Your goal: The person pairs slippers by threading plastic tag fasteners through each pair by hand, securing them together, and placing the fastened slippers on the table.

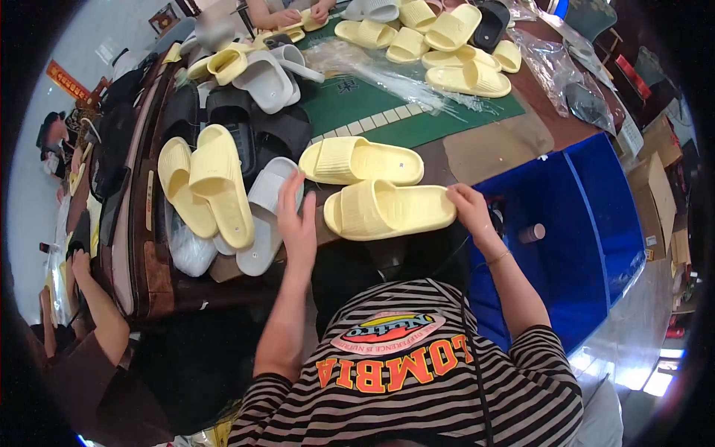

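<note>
My right hand grips a pale yellow slide sandal by its heel end, holding it level at the table's near edge with the ribbed strap toward the left. Just beyond it lies a second yellow slide sandal, pointing the same way. My left hand is raised to the left of the pair, fingers apart and holding nothing. Behind that hand is a light grey slide sandal, partly covered by it. Further left, two yellow slide sandals rest side by side over darker ones.
A blue bin stands at my right, with a pink cylinder inside. Yellow sandals and clear plastic bags cover the green mat's far side. Black sandals lie left. Co-workers' hands are across the table and at far left.
</note>
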Available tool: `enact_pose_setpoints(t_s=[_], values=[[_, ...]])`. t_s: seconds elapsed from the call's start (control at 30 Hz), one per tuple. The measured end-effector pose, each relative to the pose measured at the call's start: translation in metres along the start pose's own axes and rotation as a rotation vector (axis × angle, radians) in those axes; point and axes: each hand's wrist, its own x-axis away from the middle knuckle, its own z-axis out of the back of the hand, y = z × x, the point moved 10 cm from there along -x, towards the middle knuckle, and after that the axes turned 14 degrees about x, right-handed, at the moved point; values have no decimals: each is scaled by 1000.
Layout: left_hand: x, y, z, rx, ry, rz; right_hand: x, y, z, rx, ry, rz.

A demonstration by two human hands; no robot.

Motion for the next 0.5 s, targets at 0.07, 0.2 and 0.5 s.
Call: enact_pose_setpoints(t_s=[0.07,0.2,0.5], values=[[-37,6,-9,-114,-53,-67,1,3,9,-7,-51,-126],[-60,-40,-68,-12,-310,279,-23,3,36,41,97,26],[-21,5,-86,8,-281,14,-56,-29,31,400,157,149]])
